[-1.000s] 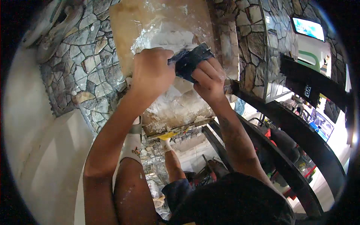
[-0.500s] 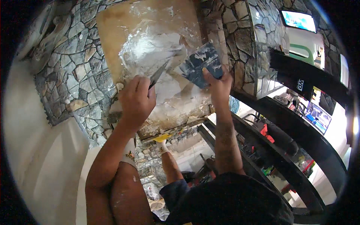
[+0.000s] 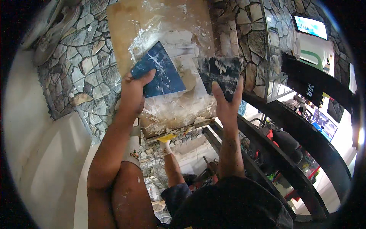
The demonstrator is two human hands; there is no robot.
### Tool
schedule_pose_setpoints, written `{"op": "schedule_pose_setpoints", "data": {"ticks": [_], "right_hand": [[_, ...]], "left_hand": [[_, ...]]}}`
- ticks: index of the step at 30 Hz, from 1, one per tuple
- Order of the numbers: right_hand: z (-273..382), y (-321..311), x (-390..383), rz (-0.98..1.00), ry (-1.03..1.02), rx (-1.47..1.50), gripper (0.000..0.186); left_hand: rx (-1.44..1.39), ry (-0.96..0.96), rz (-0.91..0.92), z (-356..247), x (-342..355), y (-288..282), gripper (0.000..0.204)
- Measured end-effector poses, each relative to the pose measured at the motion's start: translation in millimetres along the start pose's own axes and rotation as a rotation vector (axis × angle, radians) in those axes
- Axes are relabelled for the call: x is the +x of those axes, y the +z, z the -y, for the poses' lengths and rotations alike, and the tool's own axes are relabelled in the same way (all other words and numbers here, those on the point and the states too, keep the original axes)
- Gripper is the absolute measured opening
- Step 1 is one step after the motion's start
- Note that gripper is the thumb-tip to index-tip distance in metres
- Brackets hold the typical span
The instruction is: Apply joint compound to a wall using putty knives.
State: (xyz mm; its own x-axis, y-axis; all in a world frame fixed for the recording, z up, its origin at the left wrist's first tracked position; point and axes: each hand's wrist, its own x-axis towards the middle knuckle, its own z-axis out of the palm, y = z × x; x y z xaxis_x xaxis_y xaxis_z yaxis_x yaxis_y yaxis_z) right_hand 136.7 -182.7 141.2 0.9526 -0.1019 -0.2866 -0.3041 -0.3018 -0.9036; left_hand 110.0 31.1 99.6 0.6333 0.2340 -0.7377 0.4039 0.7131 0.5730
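Note:
My left hand (image 3: 134,89) grips a flat blue scraper (image 3: 162,76), its face up and speckled with white paste, over the left part of a worn brown board (image 3: 126,23). My right hand (image 3: 227,101) grips a second, dark scraper (image 3: 217,68) smeared with pale paste, just right of the blue one. The board is streaked with white compound across its middle and lower part. Below the board's lower edge, beside a foot in a white sock (image 3: 165,145), is a small yellow object (image 3: 168,136), too small to make out.
Stone-patterned surfaces (image 3: 76,65) flank the board. Black curved beams (image 3: 312,137) run down the right, with a cluttered lower area seen between them. A lit screen (image 3: 309,27) is at the upper right, another monitor (image 3: 324,125) lower. A pale wall (image 3: 38,152) curves along the left.
The blue scraper has turned from edge-on to face-up and moved left and up with my left hand. The dark scraper has swung right and levelled, with my right hand's fingers now spread along it.

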Motion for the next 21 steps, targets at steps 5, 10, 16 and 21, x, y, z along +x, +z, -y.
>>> {"op": "schedule_pose_setpoints", "data": {"ticks": [5,10,16,21], "right_hand": [[9,-16,-20,0.257,-0.176,-0.101,0.077],[-7,-19,-20,0.258,-0.281,-0.173,0.079],[-15,-9,-24,0.165,-0.141,-0.146,0.08],[-25,-7,-18,0.125,-0.145,-0.141,0.078]], "left_hand": [[-0.003,-0.075,0.03,-2,0,-7,0.02],[-0.142,-0.024,0.052,7,4,-5,0.021],[-0.123,-0.004,0.082,0,-3,-5,0.021],[0.052,0.191,0.059,-4,-12,2,0.017]]}}
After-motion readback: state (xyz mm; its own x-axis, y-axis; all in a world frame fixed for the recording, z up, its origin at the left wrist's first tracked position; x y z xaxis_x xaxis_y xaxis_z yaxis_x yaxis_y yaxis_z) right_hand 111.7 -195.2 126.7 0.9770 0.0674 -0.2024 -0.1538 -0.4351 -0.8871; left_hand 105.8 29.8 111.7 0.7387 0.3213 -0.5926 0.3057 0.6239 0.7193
